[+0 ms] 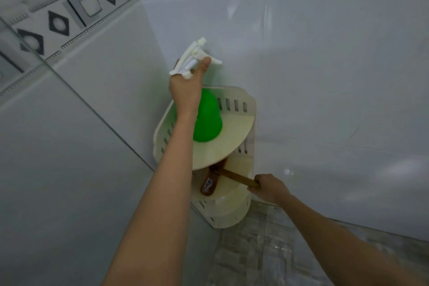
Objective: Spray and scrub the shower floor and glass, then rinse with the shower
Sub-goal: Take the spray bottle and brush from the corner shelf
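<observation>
Dim, soft, fisheye-warped edges, tile glare

Left forearm [162,193] extended forward and raised. Left hand [185,91] curled round the neck of the spray bottle [207,118], thumb held straight up. Right forearm [336,237] extended lower. Right hand [270,189] fisted round the brush handle [234,177], back of hand facing up.

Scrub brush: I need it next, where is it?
Head view, lower centre: the scrub brush lies on the corner rack's lower shelf, handle gripped by the right hand.
</observation>
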{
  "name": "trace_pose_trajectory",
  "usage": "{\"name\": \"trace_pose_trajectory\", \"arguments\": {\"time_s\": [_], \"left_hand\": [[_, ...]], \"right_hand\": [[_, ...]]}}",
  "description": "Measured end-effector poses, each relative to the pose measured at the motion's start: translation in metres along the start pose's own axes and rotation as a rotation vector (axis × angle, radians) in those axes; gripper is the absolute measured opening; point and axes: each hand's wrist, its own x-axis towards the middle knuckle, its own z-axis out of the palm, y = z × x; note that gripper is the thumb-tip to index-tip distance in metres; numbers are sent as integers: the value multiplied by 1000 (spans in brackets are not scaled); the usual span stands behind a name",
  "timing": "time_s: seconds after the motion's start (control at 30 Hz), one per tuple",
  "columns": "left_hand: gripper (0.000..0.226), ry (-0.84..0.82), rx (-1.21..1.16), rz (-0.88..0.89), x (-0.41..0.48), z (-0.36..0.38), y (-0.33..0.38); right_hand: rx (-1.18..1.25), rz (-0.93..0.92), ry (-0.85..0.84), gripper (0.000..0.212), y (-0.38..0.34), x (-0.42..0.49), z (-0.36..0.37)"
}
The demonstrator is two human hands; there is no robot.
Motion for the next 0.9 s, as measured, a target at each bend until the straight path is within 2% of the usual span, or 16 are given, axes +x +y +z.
{"name": "trace_pose_trajectory", "arguments": {"time_s": [0.17,0.3,0.47,0.63,0.77,0.9], "left_hand": [[26,-107,-21,1,-32,16,18],[35,-258,45,55,-78,37,30],[32,-490,33,136,-159,74,55],[22,-833,31,78,-271,129,46],[19,-1130,32,9,-362,166,4],[12,-1396,54,-2,-470,205,-54]], "right_hand": [[89,45,62,24,35,-58,-12],[187,149,164,25,86,-122,1],[347,391,321,31,154,-213,25],[452,661,384,27,238,-313,61],[539,819,432,26,296,-380,99],[616,1052,500,27,356,-440,159]]}}
